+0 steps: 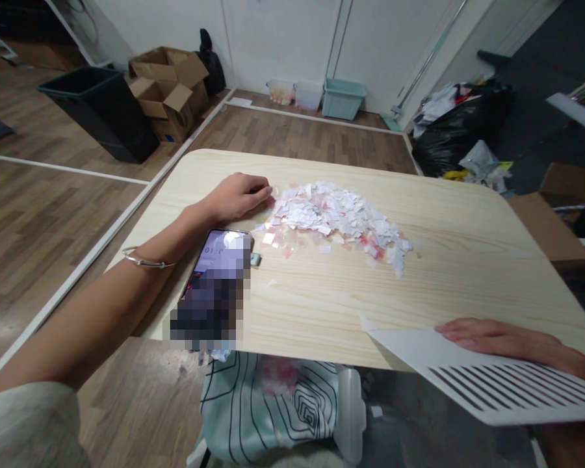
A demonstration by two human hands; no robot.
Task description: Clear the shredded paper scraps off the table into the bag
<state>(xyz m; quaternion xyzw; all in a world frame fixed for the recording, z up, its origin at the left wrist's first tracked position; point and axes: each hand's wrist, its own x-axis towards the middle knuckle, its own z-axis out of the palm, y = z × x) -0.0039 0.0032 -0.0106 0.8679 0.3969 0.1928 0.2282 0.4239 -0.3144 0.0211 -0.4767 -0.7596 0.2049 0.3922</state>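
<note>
Head view: paper scraps [338,218], a loose, flattened heap of small white and pink torn pieces, lie at the centre of the table [468,260]; left hand [236,195], fingers curled, touches the heap's left edge; right hand [511,341], well right of the heap, grips a slotted white sheet [487,383]; a phone [214,286] lies just left of the heap.

A pale wood-grain table [468,260] stands on brown plank flooring [39,201] crossed by white strips. Along the white wall [283,32] sit a teal plastic bin [342,98] and two clear tubs [295,93]. At left are open cardboard boxes [168,91] beside a black bin [100,110]; at right, a stuffed black rubbish bag [455,127].
</note>
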